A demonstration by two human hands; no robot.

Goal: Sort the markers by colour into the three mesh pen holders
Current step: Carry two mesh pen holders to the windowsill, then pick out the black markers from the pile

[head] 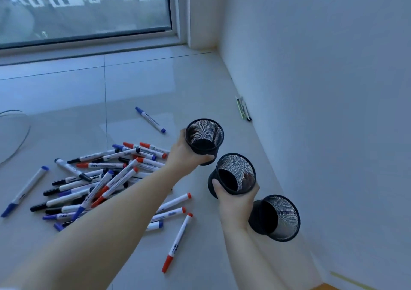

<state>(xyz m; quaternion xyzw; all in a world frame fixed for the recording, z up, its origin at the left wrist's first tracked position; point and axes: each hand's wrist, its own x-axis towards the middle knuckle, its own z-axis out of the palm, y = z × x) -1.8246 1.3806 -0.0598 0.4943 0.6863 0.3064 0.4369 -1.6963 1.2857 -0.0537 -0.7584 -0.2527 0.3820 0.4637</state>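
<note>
Right now the left hand [184, 154] grips the far holder [204, 140], and the right hand [233, 198] grips the middle holder [235, 174]. A third holder [275, 218] stands near, by the wall. Markers [104, 178] lie heaped left on the floor. Setting holders down carelessly could tip them among loose markers.

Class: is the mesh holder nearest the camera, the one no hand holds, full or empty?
Empty. Through the open rim of the near holder only dark mesh wall and base show; the markers lie piled on the floor.
</note>
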